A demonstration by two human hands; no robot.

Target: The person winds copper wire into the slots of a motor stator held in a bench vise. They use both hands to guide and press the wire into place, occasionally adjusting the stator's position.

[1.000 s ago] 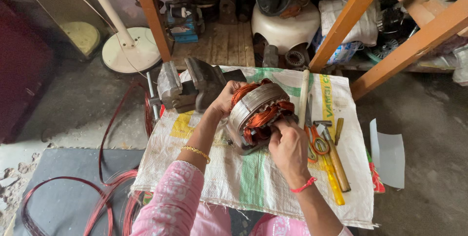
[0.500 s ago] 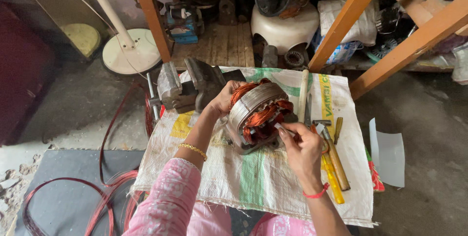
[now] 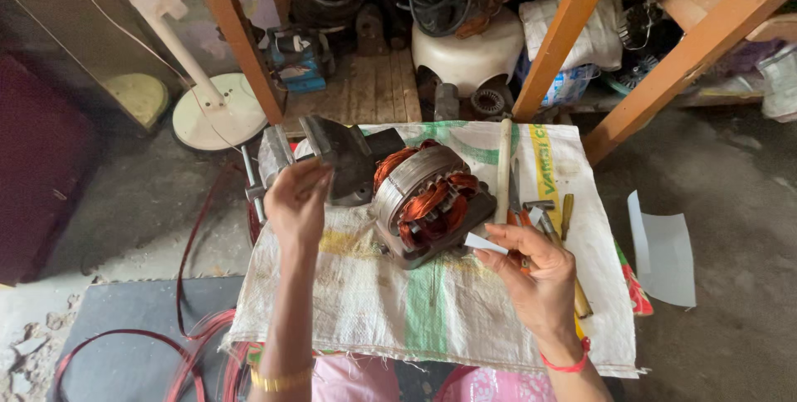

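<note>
Left hand (image 3: 297, 204) raised at centre-left of frame, back toward camera, fingers curled loosely inward. Right hand (image 3: 535, 273) at lower right, palm partly up, thumb and fingertips pinched together, pointing left. Both forearms rise from bottom edge.

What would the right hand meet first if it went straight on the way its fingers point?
The right hand holds a small white strip pointing up-left at the stator. Going on, the strip would probably touch the stator's copper windings first, though depth is unclear.
</note>
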